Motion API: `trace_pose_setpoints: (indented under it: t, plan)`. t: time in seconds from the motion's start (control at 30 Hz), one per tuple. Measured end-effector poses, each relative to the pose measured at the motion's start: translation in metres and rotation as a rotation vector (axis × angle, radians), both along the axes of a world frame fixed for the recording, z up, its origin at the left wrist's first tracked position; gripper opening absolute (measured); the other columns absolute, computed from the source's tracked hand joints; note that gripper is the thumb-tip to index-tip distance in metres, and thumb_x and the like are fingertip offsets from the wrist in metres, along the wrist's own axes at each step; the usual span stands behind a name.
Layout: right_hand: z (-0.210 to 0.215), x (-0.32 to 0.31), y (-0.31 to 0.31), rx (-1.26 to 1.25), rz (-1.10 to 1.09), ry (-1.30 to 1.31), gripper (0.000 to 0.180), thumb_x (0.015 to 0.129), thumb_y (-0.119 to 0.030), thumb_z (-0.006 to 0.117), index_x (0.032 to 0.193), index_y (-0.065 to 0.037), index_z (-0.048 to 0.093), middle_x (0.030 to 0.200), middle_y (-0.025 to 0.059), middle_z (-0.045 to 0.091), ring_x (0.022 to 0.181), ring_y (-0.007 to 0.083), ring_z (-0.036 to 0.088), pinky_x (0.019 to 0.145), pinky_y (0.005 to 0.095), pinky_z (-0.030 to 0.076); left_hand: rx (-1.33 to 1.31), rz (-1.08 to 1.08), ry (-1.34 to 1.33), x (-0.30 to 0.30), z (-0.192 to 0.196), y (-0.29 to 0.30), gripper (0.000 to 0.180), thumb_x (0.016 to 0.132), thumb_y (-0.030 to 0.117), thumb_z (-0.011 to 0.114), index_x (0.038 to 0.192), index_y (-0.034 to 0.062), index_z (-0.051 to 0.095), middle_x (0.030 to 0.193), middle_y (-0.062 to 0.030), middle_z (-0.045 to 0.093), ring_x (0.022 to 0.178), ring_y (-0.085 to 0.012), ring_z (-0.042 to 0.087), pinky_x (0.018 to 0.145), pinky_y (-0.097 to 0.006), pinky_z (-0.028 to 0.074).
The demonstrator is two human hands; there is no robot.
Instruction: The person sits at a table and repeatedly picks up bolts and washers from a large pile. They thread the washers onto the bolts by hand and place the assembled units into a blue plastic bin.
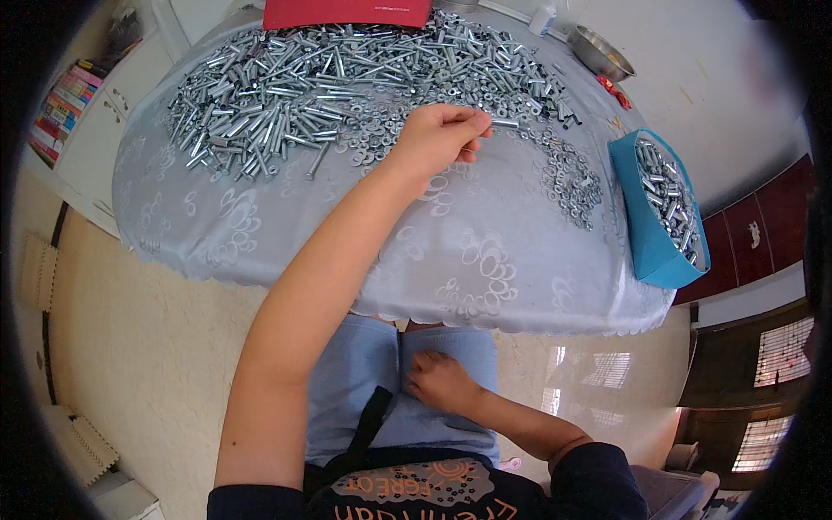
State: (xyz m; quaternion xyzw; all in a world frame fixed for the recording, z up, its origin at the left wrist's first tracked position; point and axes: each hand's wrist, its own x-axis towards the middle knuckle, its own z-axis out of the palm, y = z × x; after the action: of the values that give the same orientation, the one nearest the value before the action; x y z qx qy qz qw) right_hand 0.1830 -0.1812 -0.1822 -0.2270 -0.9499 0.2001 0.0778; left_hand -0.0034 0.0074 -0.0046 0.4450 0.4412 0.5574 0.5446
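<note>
Over the far middle of the table, my left hand [440, 140] is closed, with thumb and forefinger pinching a short silvery metal bolt [506, 123] that points right. Just beneath and beside that hand lie loose washers [373, 137] and nuts. A large heap of long silver bolts [260, 130] spreads to its left and behind it. To the right, a smaller patch of nuts and washers [572, 182] lies on the cloth. My right hand [440, 381] rests on my lap below the table edge, fingers curled in, with nothing visible in it.
A pale grey patterned cloth [347, 251] covers the table. At its right edge stands a blue box [646, 234] full of short metal sleeves. Behind the heap are a red box [347, 12], a metal bowl [600, 54] and a small red wrapper [614, 92].
</note>
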Motion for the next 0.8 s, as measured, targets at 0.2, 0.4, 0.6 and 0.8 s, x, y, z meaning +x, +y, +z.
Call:
trace_pose_setpoints:
  t: [0.2, 0.4, 0.6, 0.8]
  plan:
    - [-0.013, -0.01, -0.014, 0.048, 0.024, -0.261, 0.013, 0.064, -0.021, 0.061, 0.063, -0.008, 0.064, 0.078, 0.0088, 0.053, 0.082, 0.0271, 0.052, 0.07, 0.0371, 0.045, 0.021, -0.033, 0.014, -0.003, 0.002, -0.002, 0.024, 0.083, 0.022, 0.059, 0.095, 0.0015, 0.062, 0.084, -0.0005, 0.061, 0.061, -0.0042, 0.049, 0.057, -0.021, 0.045]
    - [-0.027, -0.022, -0.024, 0.093, 0.046, -0.375, 0.012, 0.065, -0.015, 0.057, 0.063, -0.006, 0.064, 0.08, 0.0113, 0.056, 0.083, 0.0273, 0.053, 0.072, 0.0389, 0.044, 0.045, -0.054, 0.013, -0.003, 0.001, -0.003, 0.024, 0.082, 0.023, 0.06, 0.092, 0.0012, 0.062, 0.081, -0.0001, 0.06, 0.06, -0.0043, 0.048, 0.056, -0.021, 0.045]
    - [-0.037, -0.036, -0.012, -0.016, 0.13, -0.486, 0.01, 0.063, -0.011, 0.057, 0.065, -0.004, 0.064, 0.077, 0.0131, 0.059, 0.077, 0.0287, 0.057, 0.067, 0.0384, 0.046, 0.029, -0.07, 0.034, -0.003, -0.001, 0.0, 0.025, 0.082, 0.024, 0.06, 0.09, 0.0013, 0.062, 0.08, 0.0, 0.06, 0.059, -0.0042, 0.048, 0.056, -0.02, 0.044]
    - [-0.029, -0.028, -0.01, 0.016, 0.233, -0.344, 0.011, 0.065, -0.01, 0.057, 0.067, -0.002, 0.064, 0.075, 0.0135, 0.059, 0.076, 0.0293, 0.057, 0.064, 0.04, 0.048, 0.012, -0.076, 0.017, -0.004, -0.005, 0.002, 0.025, 0.083, 0.025, 0.059, 0.092, 0.0024, 0.061, 0.079, 0.0004, 0.06, 0.058, -0.0045, 0.049, 0.056, -0.021, 0.044]
